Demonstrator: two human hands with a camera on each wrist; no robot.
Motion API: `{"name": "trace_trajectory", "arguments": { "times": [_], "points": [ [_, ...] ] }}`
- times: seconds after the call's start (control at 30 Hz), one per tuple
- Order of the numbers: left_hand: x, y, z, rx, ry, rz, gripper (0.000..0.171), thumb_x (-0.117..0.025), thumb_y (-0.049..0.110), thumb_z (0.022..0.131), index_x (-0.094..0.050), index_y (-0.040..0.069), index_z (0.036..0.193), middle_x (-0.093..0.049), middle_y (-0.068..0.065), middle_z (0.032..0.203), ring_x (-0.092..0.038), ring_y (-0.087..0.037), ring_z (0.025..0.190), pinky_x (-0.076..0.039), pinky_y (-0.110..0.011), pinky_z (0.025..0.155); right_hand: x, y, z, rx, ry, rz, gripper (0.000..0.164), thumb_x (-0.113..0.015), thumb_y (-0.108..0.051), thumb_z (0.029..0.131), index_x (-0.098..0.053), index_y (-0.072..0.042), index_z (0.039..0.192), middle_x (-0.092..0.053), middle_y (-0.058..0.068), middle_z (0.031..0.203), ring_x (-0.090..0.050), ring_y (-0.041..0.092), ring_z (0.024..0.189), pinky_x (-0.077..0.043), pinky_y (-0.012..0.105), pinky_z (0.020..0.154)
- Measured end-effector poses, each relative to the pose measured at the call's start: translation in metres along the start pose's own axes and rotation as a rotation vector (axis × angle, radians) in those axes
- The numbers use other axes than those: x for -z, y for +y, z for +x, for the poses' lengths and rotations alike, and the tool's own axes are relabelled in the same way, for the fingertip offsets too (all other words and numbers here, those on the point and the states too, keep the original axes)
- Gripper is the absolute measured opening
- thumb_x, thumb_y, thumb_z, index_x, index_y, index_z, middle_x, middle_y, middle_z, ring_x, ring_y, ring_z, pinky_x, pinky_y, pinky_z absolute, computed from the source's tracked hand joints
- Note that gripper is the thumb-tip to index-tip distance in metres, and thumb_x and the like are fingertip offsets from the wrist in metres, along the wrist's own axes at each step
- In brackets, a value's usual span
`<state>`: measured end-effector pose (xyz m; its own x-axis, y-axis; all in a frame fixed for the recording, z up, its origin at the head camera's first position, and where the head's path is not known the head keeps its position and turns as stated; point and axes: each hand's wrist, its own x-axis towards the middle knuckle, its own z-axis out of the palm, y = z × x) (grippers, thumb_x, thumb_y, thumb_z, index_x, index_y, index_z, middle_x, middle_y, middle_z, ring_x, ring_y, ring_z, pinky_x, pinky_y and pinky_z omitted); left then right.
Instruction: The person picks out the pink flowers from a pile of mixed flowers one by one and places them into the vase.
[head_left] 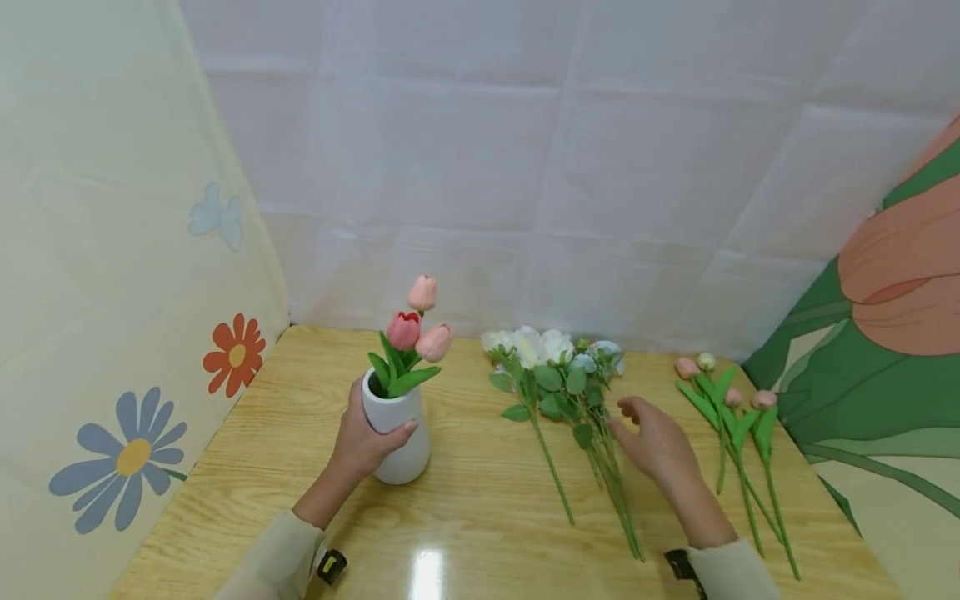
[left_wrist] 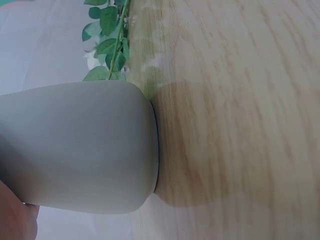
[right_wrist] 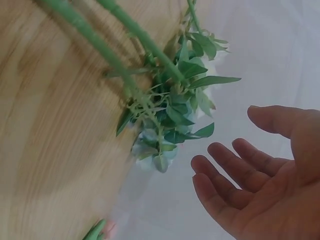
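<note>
A white vase [head_left: 406, 454] stands upright at the left of the wooden table, and my left hand [head_left: 365, 437] grips its side with the thumb across the front. Three pink tulips [head_left: 404, 331] with green leaves rise from the vase. In the left wrist view the vase's lower body [left_wrist: 95, 145] meets the tabletop. My right hand [head_left: 660, 442] hovers beside the stems of a bunch of white and pale blue flowers [head_left: 551, 350]. The right wrist view shows that hand [right_wrist: 250, 185] with loosely bent, spread fingers, apart from the green leaves [right_wrist: 180, 115] and holding nothing.
Several loose tulips [head_left: 731, 417], pink and cream, lie at the table's right side. A white cloth [head_left: 525, 167] hangs behind the wooden table [head_left: 480, 500]. Printed flower sheets flank it, one on the left [head_left: 97, 275] and one on the right [head_left: 907, 275].
</note>
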<state>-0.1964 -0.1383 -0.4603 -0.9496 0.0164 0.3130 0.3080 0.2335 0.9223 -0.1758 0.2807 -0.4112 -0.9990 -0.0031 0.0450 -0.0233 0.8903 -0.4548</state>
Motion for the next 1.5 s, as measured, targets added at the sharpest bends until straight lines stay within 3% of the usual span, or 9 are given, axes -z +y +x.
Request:
{"name": "trace_trajectory", "arguments": {
  "times": [0.37, 0.87, 1.1, 1.3, 1.4, 1.5],
  "points": [
    [-0.002, -0.003, 0.001, -0.033, 0.002, -0.007, 0.093, -0.085, 0.014, 0.078, -0.028, 0.007, 0.151, -0.057, -0.017, 0.129, -0.059, -0.032, 0.108, -0.051, -0.046, 0.088, 0.007, 0.027, -0.003, -0.019, 0.028, -0.05, 0.05, -0.058, -0.028, 0.102, -0.052, 0.008, 0.136, -0.059, 0.034, 0.129, -0.058, 0.05, 0.113, -0.05, 0.059, 0.083],
    [-0.002, -0.001, 0.0, -0.026, -0.006, -0.013, 0.093, -0.085, 0.013, 0.078, -0.027, 0.007, 0.151, -0.056, -0.017, 0.13, -0.059, -0.032, 0.11, -0.05, -0.047, 0.09, 0.02, 0.071, -0.012, -0.078, 0.009, -0.093, 0.05, -0.056, -0.024, 0.102, -0.048, 0.015, 0.133, -0.058, 0.039, 0.125, -0.057, 0.055, 0.11, -0.049, 0.06, 0.082],
    [-0.001, -0.001, 0.0, -0.011, 0.0, -0.009, 0.093, -0.085, 0.014, 0.078, -0.028, 0.007, 0.151, -0.056, -0.017, 0.13, -0.059, -0.032, 0.109, -0.05, -0.047, 0.09, 0.026, 0.093, -0.014, -0.135, -0.038, -0.094, 0.054, -0.052, -0.028, 0.103, -0.046, 0.017, 0.133, -0.056, 0.04, 0.124, -0.057, 0.056, 0.107, -0.049, 0.058, 0.078],
    [0.0, -0.001, 0.0, -0.004, 0.001, -0.009, 0.093, -0.085, 0.014, 0.078, -0.028, 0.007, 0.151, -0.057, -0.017, 0.13, -0.059, -0.032, 0.109, -0.05, -0.046, 0.09, 0.032, 0.11, -0.014, -0.205, -0.094, -0.09, 0.059, -0.048, -0.032, 0.103, -0.044, 0.018, 0.134, -0.054, 0.041, 0.126, -0.055, 0.057, 0.108, -0.047, 0.061, 0.082],
    [0.0, -0.001, 0.0, -0.001, -0.002, -0.011, 0.094, -0.085, 0.014, 0.078, -0.027, 0.007, 0.152, -0.056, -0.017, 0.13, -0.059, -0.032, 0.11, -0.05, -0.047, 0.09, 0.035, 0.117, -0.014, -0.239, -0.139, -0.086, 0.062, -0.046, -0.035, 0.104, -0.042, 0.018, 0.136, -0.054, 0.04, 0.127, -0.06, 0.052, 0.103, -0.048, 0.059, 0.082],
    [0.0, 0.0, 0.0, 0.0, -0.003, -0.012, 0.094, -0.085, 0.014, 0.078, -0.027, 0.008, 0.152, -0.056, -0.017, 0.13, -0.059, -0.032, 0.11, -0.05, -0.047, 0.09, 0.037, 0.123, -0.015, -0.255, -0.167, -0.085, 0.064, -0.043, -0.035, 0.104, -0.04, 0.019, 0.137, -0.061, 0.035, 0.118, -0.064, 0.046, 0.097, -0.048, 0.058, 0.079]
  ]
}}
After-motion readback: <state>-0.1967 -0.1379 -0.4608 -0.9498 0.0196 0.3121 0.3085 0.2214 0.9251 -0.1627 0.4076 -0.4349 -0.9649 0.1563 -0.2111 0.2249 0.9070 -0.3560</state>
